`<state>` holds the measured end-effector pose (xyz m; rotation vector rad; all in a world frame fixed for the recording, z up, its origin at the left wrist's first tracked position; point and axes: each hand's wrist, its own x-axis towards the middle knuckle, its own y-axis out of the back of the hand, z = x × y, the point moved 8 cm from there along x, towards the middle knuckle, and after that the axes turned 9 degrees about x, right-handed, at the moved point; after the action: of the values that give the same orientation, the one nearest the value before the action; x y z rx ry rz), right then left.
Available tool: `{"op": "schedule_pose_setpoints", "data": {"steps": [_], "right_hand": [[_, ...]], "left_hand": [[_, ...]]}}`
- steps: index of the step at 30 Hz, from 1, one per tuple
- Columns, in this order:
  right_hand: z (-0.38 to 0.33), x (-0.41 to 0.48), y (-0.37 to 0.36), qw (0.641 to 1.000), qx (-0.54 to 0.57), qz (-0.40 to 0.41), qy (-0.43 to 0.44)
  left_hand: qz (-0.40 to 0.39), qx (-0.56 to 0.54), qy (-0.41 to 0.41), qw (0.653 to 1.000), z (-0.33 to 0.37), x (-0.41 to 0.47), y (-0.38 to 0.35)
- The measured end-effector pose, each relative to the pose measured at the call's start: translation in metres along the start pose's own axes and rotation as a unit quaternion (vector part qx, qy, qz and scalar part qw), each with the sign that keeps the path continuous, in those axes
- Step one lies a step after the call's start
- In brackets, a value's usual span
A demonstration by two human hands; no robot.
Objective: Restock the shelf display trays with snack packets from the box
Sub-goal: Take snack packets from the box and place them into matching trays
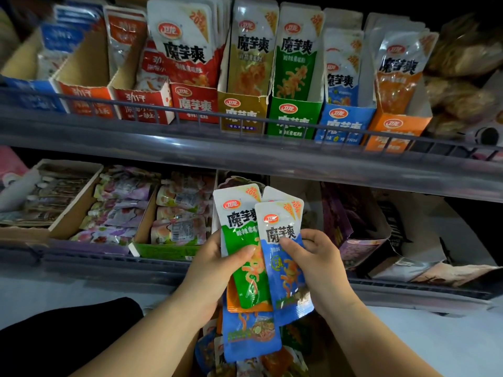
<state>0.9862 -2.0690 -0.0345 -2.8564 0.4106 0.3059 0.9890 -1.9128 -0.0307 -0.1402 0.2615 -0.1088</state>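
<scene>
Now sorting a mixed handful of snack packets by flavour, below the display trays.

My left hand is clamped round a fan of packets, thumb across the green packet, with an orange packet and a lower blue packet hanging beneath. My right hand pinches the front blue packet, thumb on its face. All of them are in front of the lower shelf and above the box, where more packets lie. I judge the best move is to peel the front blue packet off cleanly without dragging the green one. It then goes into the blue tray, just right of the green tray, upright with the logo forward. The film looks slick, so a firm left grip matters.
</scene>
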Motion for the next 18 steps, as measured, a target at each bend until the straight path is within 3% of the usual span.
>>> {"op": "schedule_pose_setpoints", "data": {"steps": [10,18], "right_hand": [[-0.013,-0.009,-0.022,0.998,-0.038,-0.019,0.039],[-0.049,-0.033,-0.049,0.99,-0.113,-0.061,0.059]], "left_hand": [[0.026,0.089,-0.036,0.995,0.015,-0.008,0.007],[0.071,0.054,-0.043,0.995,0.047,-0.037,0.029]]}}
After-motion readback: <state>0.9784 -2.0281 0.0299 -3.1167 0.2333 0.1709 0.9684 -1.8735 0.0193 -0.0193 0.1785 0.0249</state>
